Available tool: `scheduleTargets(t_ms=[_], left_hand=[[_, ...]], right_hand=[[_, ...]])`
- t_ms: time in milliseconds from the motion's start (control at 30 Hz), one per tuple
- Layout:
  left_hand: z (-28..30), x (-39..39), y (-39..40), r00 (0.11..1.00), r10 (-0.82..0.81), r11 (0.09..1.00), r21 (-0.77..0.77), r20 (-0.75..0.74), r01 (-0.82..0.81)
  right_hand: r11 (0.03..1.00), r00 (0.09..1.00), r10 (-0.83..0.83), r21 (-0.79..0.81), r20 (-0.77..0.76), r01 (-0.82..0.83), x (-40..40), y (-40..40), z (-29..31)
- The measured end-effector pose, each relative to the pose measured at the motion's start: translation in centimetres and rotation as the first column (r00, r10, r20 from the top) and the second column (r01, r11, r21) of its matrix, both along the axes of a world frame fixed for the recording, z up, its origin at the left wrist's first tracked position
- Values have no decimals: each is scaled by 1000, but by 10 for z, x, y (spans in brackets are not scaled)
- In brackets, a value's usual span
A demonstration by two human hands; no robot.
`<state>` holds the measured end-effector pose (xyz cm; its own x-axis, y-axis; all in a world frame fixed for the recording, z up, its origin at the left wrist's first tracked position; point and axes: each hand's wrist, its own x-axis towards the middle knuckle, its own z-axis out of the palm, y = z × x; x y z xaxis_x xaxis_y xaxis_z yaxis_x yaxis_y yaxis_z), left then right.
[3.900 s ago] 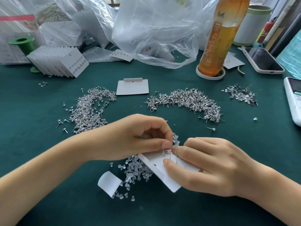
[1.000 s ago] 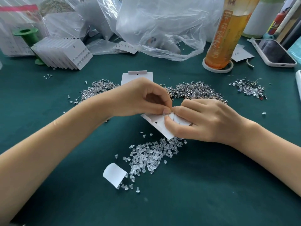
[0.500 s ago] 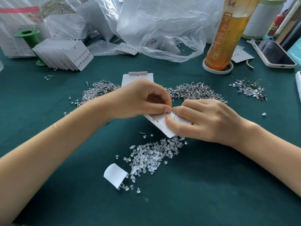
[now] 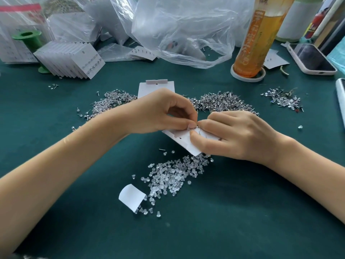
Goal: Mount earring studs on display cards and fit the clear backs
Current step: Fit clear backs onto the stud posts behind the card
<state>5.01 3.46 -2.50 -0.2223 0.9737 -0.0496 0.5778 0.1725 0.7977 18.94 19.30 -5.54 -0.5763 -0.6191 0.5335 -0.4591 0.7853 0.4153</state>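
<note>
While both hands meet above the green table (image 4: 224, 221), a white display card (image 4: 179, 140) is held tilted between them, just beyond the heap of clear backs (image 4: 173, 176). The right hand (image 4: 237, 135) grips the card, thumb on its upper face and fingers curled over the far edge, with thin stud posts standing up from the card beside the thumb. The left hand (image 4: 162, 113) has its fingers curled and its thumb and forefinger pressed together right at those posts; whatever it pinches is too small to make out.

Near the clear backs, at their left end, lies a curled scrap of white paper (image 4: 131, 198) touching a few stray backs. Farther off, one pile of metal studs (image 4: 110, 103) sits to the left behind the left forearm and another pile of studs (image 4: 222, 102) lies just beyond the right hand. A blank card (image 4: 149, 88) lies flat between the two piles, partly hidden by the left hand. A smaller mixed scatter (image 4: 283, 100) lies to the right.

At the far left a fanned stack of finished cards (image 4: 72, 60) leans by a green spool (image 4: 28, 39). Crumpled plastic bags (image 4: 183, 30) fill the far middle, an orange drink bottle (image 4: 255, 42) stands on a white ring, and a phone (image 4: 311, 58) lies at the far right.
</note>
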Motion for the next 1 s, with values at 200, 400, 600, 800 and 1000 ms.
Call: scheduleTargets(t_ms=[200, 400, 600, 800, 1000], left_hand=[[1, -7, 5, 888, 221, 960, 70, 404, -271], [-1, 2, 3, 871, 191, 978, -13, 453, -208], [-2, 5, 5, 798, 246, 969, -126, 549, -212], [-2, 4, 5, 733, 272, 962, -191, 624, -195], [0, 6, 5, 715, 310, 950, -223, 626, -217]], right_hand=[[607, 944, -50, -740, 327, 288, 5, -11, 11], [-79, 807, 356, -845, 471, 529, 8, -10, 20], [-238, 687, 551, -700, 474, 674, 13, -9, 15], [-268, 634, 652, -655, 417, 706, 16, -6, 14], [-255, 611, 688, -658, 392, 709, 17, -2, 13]])
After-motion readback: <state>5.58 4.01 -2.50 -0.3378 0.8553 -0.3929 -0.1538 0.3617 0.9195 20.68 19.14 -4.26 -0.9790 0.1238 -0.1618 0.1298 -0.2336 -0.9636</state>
